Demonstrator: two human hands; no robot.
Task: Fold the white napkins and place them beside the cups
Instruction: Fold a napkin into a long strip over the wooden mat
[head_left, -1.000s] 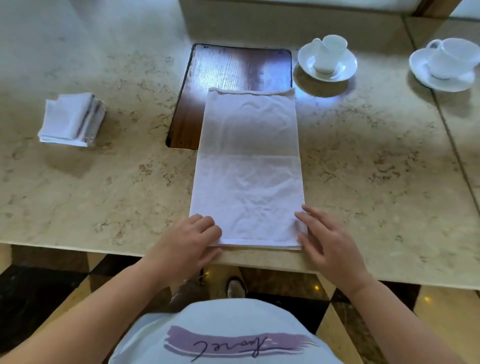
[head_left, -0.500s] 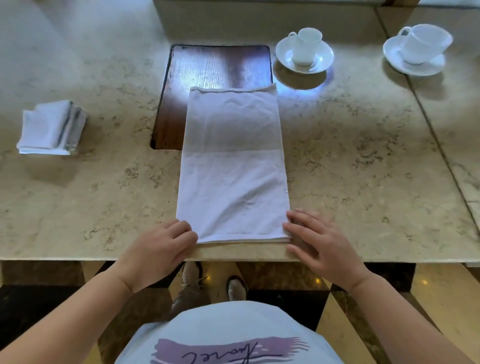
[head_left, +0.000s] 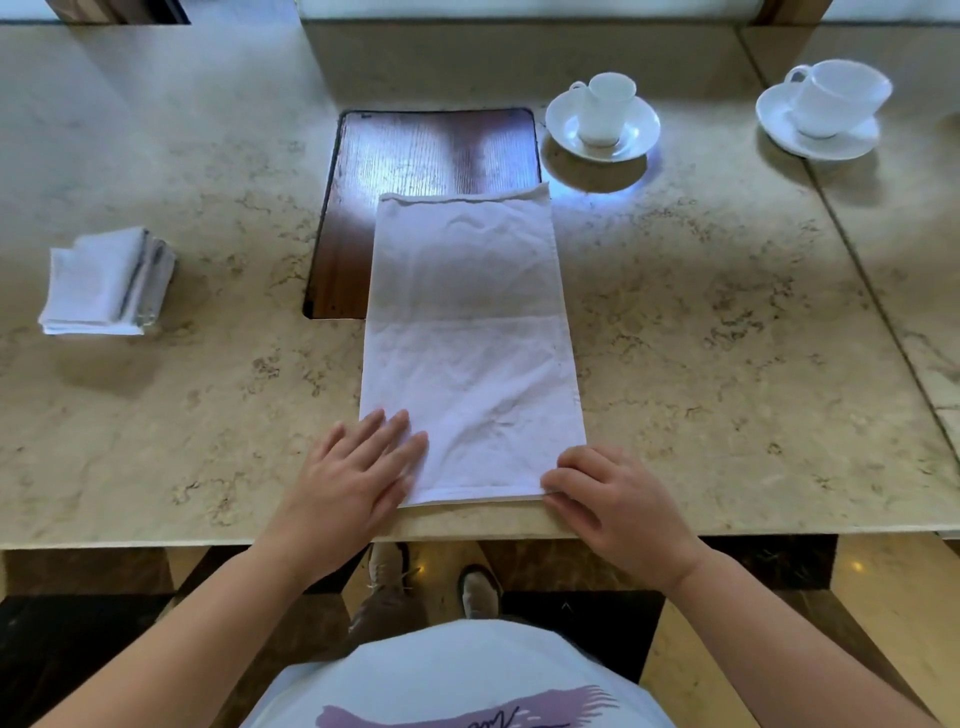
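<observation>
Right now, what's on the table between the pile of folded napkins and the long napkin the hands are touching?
Nothing sits there. In the head view, only bare marble tabletop lies between the napkin stack and the long napkin.

Two cups (head_left: 602, 106) (head_left: 836, 96) on two saucers (head_left: 566, 132) (head_left: 779, 122), one spread napkin (head_left: 470, 343), one folded napkin stack (head_left: 104, 283), two hands (head_left: 353, 483) (head_left: 618, 504)

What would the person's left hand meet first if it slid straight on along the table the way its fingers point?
The left hand points up and right, already touching the long napkin; it would probably just cross more napkin.
</observation>
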